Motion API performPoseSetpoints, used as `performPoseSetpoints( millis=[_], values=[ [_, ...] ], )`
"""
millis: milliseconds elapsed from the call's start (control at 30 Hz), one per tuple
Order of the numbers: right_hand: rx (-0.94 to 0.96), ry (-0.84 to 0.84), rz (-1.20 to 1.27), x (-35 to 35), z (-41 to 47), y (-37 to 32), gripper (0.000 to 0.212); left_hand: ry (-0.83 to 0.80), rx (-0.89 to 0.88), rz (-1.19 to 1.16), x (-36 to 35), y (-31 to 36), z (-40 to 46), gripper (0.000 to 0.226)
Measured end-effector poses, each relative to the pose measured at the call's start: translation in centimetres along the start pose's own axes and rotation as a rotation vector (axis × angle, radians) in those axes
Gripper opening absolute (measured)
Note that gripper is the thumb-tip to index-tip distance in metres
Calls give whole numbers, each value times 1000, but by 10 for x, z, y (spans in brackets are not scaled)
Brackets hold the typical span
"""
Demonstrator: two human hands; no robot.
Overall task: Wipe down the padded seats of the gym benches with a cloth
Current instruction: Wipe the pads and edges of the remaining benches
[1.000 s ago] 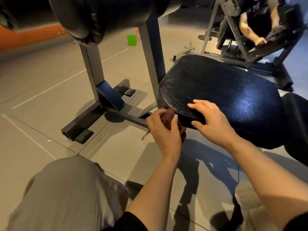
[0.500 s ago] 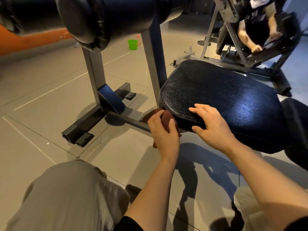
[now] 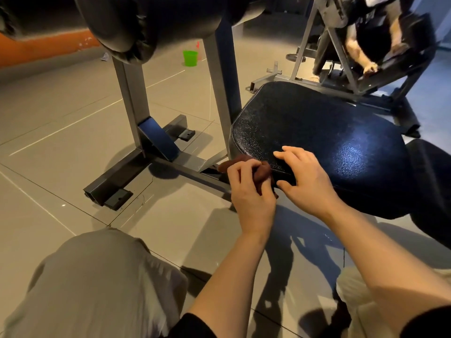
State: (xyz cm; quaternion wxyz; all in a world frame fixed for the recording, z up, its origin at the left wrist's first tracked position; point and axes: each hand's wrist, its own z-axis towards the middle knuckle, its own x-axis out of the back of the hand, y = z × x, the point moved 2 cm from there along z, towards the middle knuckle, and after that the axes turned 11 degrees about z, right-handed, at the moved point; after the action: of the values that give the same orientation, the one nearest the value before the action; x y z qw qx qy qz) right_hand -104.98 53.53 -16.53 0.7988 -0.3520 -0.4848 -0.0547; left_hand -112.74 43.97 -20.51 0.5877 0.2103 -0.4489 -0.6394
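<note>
Head view: soft cloth bunched at the seat's near-left corner

Nearest you, your left hand (image 3: 251, 191) has its fingers curled round the reddish-brown cloth (image 3: 262, 170), wadded against the near-left corner of the padded seat (image 3: 317, 132). It looks light and limp, so keep it bunched in the palm or it will likely trail. Just right, your right hand (image 3: 307, 179) rests on the seat edge, fingers spread, thumb under the lip. The textured black vinyl looks firm and slick. Farther left stand the bench's steel uprights (image 3: 129, 93).

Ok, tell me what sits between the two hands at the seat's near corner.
In the head view, the bunched brown cloth, gripped by the left hand; the right hand rests on the padded seat.
</note>
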Motion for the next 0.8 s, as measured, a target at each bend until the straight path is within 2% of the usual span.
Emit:
performPoseSetpoints(
  millis=[67,167,233,333,400,467,600,733,800],
  values=[
    [8,-4,-6,0,-1,0,63,-9,33,0,-4,-10,-2,28],
    [14,-7,-14,0,-1,1,63,-26,187,4,-7,-28,-10,30],
    [10,-7,-10,0,-1,0,62,10,241,11,-6,-29,-12,30],
    [12,6,-10,0,0,0,62,94,108,22,-4,-15,-6,28],
    [7,14,-9,0,1,0,59,90,19,36,-5,-11,-1,25],
    [13,30,-2,-1,1,-1,53,79,33,20,-5,-11,1,26],
    [34,67,27,-1,1,-2,40,60,130,-28,-6,-19,2,27],
    [11,48,29,-1,-1,-4,40,-28,436,-20,-3,-35,-9,26],
    [8,35,30,-1,-1,-5,41,54,399,-4,3,-29,-12,25]
  ],
)
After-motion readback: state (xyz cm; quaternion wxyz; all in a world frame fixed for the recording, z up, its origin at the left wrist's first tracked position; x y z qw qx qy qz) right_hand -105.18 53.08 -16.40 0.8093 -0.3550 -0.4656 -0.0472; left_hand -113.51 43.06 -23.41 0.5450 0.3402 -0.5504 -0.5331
